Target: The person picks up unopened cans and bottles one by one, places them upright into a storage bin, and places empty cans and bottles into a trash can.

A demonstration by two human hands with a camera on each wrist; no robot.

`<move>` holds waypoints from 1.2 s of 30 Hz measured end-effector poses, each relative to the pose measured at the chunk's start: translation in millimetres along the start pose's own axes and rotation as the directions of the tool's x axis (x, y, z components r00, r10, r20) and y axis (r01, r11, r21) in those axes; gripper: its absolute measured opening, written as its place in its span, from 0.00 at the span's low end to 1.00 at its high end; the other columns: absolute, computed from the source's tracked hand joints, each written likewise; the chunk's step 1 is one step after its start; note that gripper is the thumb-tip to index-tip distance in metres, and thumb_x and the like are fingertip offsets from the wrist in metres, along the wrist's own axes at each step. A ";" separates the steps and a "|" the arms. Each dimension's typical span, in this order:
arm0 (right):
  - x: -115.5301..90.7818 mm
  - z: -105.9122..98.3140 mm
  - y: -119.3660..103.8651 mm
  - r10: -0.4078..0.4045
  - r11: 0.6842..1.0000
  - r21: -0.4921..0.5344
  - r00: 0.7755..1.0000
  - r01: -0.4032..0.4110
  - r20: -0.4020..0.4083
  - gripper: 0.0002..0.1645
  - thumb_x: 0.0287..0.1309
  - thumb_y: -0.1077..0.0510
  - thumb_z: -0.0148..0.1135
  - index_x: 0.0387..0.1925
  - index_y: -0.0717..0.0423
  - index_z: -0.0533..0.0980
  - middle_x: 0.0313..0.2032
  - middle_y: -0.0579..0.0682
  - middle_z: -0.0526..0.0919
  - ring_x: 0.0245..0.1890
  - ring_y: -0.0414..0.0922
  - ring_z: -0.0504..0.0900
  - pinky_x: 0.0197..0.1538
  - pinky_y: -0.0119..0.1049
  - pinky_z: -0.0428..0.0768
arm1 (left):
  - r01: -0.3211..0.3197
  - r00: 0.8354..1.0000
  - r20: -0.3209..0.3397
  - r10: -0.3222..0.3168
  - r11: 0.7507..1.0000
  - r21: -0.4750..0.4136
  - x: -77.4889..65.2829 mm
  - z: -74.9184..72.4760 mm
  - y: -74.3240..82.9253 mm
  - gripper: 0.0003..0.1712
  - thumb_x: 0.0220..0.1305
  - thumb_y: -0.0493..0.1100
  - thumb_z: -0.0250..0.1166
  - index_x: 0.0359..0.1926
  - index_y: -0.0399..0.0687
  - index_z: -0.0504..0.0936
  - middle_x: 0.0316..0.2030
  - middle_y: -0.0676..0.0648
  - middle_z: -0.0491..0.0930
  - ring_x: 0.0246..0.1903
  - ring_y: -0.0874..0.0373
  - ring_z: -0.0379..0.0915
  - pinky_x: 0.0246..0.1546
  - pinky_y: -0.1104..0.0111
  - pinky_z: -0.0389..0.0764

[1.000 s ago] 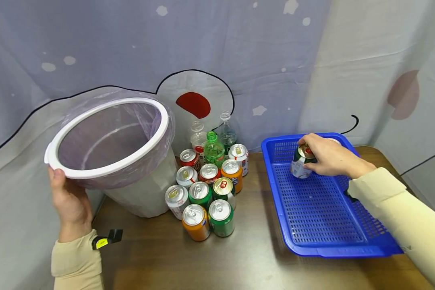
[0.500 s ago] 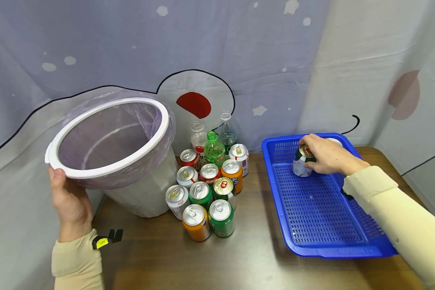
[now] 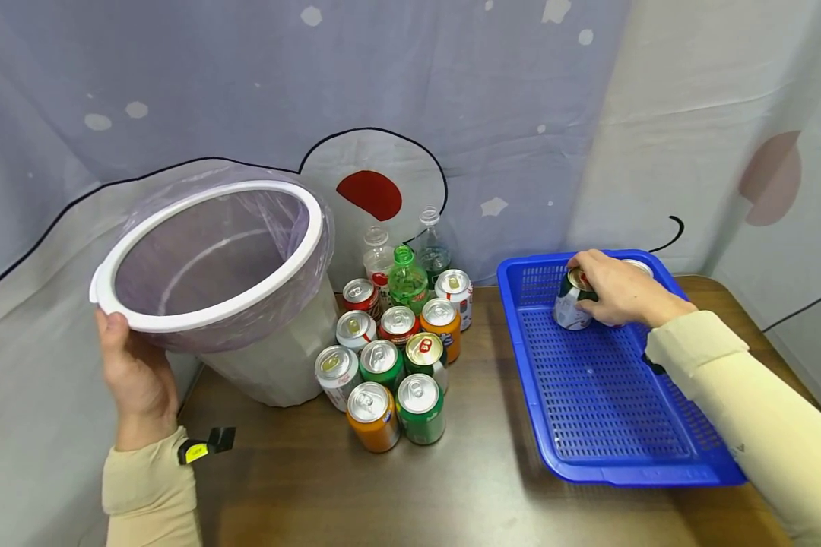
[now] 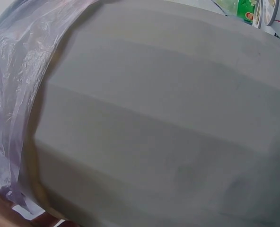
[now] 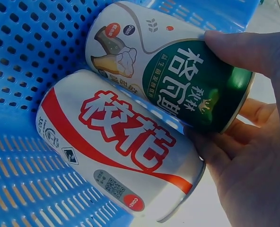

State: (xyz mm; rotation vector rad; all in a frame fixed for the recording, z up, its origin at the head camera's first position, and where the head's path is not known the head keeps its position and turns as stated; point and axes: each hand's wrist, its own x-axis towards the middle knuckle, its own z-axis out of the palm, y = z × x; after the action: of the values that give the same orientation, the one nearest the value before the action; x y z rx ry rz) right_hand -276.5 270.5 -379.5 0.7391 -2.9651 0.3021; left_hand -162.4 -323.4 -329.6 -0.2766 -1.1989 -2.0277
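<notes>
At the left of the head view, my left hand (image 3: 137, 372) holds the rim of a tilted white trash bin (image 3: 274, 380), its thumb just below the edge. A thin purplish bag (image 4: 17, 94) lines the bin and folds over its rim. My right hand (image 3: 619, 289) grips the top of a green-and-white drink can (image 5: 178, 75), upright in the far part of a blue plastic basket (image 3: 530, 395). Beside this can is a white can with a red stripe (image 5: 116, 146), mostly hidden by the hand in the head view; the right fingertips lie close to it.
Between bin and basket, several drink cans (image 3: 383, 361) stand in a tight cluster on the wooden table (image 3: 451, 501). Behind them are a green plastic bottle (image 3: 407, 285) and two clear ones. A patterned curtain (image 3: 492, 114) hangs along the back.
My right hand and the green-and-white can have shifted slightly toward the back of the basket. The left hand keeps its hold on the bin, and the head view has moved a little.
</notes>
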 end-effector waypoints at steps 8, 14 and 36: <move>0.7 -0.7 -2.7 0.012 0.999 -0.048 1.000 -0.010 0.028 0.35 0.48 0.56 0.70 0.56 0.65 0.68 0.48 0.63 0.76 0.43 0.57 0.79 0.46 0.55 0.76 | -0.002 1.000 0.001 0.002 1.000 0.000 0.5 0.5 -0.3 0.35 0.57 0.46 0.56 0.66 0.39 0.65 0.62 0.33 0.64 0.61 0.43 0.59 0.61 0.56 0.54; 1.2 -0.7 -8.3 0.026 0.993 -0.115 0.999 -0.022 0.031 0.34 0.47 0.56 0.72 0.52 0.67 0.68 0.45 0.64 0.76 0.41 0.59 0.80 0.44 0.56 0.76 | -0.010 1.000 0.006 0.010 1.000 -0.001 0.8 1.1 0.2 0.34 0.58 0.46 0.55 0.66 0.39 0.66 0.62 0.33 0.64 0.61 0.43 0.59 0.61 0.57 0.53; -7.4 -7.9 -28.5 0.090 0.990 -0.114 0.995 -0.085 0.045 0.47 0.47 0.52 0.71 0.63 0.72 0.62 0.57 0.71 0.69 0.56 0.67 0.72 0.57 0.62 0.70 | -0.006 1.000 0.002 0.006 1.000 -0.006 0.6 -1.0 1.0 0.35 0.57 0.47 0.57 0.65 0.38 0.65 0.62 0.33 0.65 0.61 0.44 0.59 0.61 0.57 0.54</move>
State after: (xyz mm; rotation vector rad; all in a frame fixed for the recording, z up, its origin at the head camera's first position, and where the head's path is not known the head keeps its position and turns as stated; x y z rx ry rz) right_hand -256.4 250.9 -367.7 0.6143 -3.0369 0.1221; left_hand -162.0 -324.8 -329.1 -0.2851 -1.1925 -2.0264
